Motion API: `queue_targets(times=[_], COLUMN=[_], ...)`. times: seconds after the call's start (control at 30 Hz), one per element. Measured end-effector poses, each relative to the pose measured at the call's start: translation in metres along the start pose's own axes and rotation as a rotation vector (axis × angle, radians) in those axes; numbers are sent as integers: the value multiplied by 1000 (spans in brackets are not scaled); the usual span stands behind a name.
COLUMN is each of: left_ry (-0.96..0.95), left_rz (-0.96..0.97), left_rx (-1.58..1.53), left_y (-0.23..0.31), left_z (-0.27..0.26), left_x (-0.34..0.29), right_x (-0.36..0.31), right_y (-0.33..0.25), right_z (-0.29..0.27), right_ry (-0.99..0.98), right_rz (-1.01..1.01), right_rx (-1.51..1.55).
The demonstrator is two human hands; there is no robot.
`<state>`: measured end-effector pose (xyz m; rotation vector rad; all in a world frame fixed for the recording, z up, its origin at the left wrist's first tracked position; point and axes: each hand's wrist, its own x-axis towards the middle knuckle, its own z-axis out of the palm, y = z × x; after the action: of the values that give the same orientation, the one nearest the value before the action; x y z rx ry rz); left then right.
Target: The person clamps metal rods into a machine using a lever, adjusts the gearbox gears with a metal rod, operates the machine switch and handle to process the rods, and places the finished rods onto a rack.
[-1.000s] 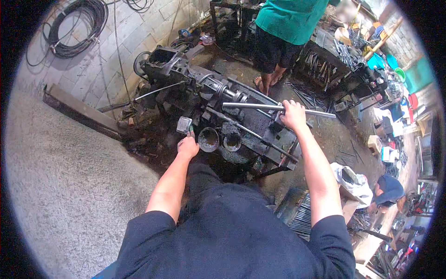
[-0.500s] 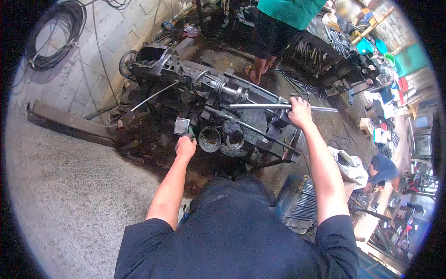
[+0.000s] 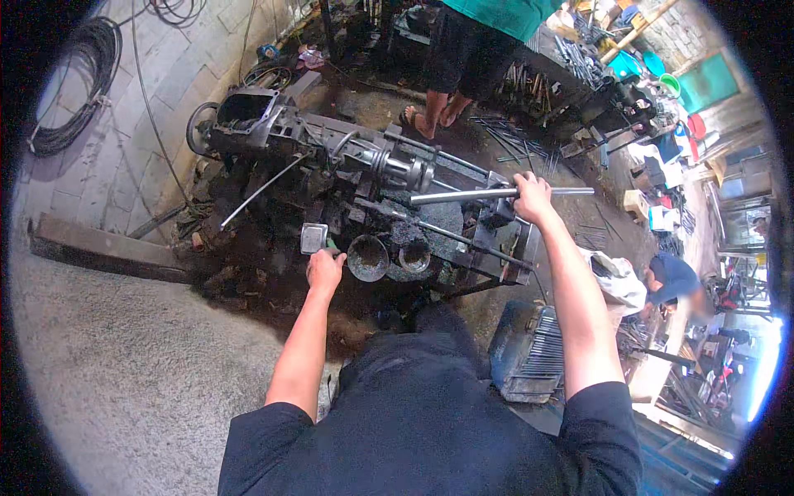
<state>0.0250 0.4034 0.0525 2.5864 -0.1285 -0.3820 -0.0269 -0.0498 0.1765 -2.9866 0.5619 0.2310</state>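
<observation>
My right hand [image 3: 531,198] is closed around a long, straight metal rod [image 3: 463,196], held near its right part above the bars of a greasy machine like a lathe [image 3: 407,169]. The rod's left end hangs just in front of the round chuck-like part. My left hand [image 3: 323,271] is closed beside a square metal box [image 3: 313,238] at the machine's near side. A small green piece [image 3: 332,245] shows by its fingertips; what the fingers grip is partly hidden. Two round metal bowls [image 3: 368,258] with dark contents sit right of that hand.
A thin rod [image 3: 263,192] juts out from the machine's left. Beyond the machine stands a person in a green top [image 3: 504,15]. Another person [image 3: 672,277] bends at far right. Many rods [image 3: 542,351] lie on a bluish container near my right arm. Coiled cable [image 3: 78,87] hangs on the wall.
The view has shifted a little, so the machine sits slightly further left. The rod's left end has dipped slightly relative to the machine. Both hands keep their places, still closed.
</observation>
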Motion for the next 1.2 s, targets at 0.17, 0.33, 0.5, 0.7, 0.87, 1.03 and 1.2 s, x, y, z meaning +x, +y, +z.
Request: queue_targets(times=[0.17,0.33,0.5,0.7,0.87,1.03,1.2], left_ry=[-22,31,38,138,204,197,146], left_rz=[-34,-29,-164,-234,-386,-514,-549], left_rx=[63,-21,47,90,158,222,284], left_y=[-5,-4,10,28,58,83,99], left_z=[6,6,10,11,14,30,42], left_x=[2,-7,-6,-10,-19,-20,-24], right_x=[-2,-10,-8,-2,7,20,23], right_y=[-3,-3,2,8,20,26,34], right_z=[0,2,-7,-22,-23,-16,-16], right_ry=[-19,120,83,-51,-82,-116,-120], right_rz=[10,-45,-92,-251,-385,-504,-544], right_rx=[-55,-37,-58,-137,-53,-59,14])
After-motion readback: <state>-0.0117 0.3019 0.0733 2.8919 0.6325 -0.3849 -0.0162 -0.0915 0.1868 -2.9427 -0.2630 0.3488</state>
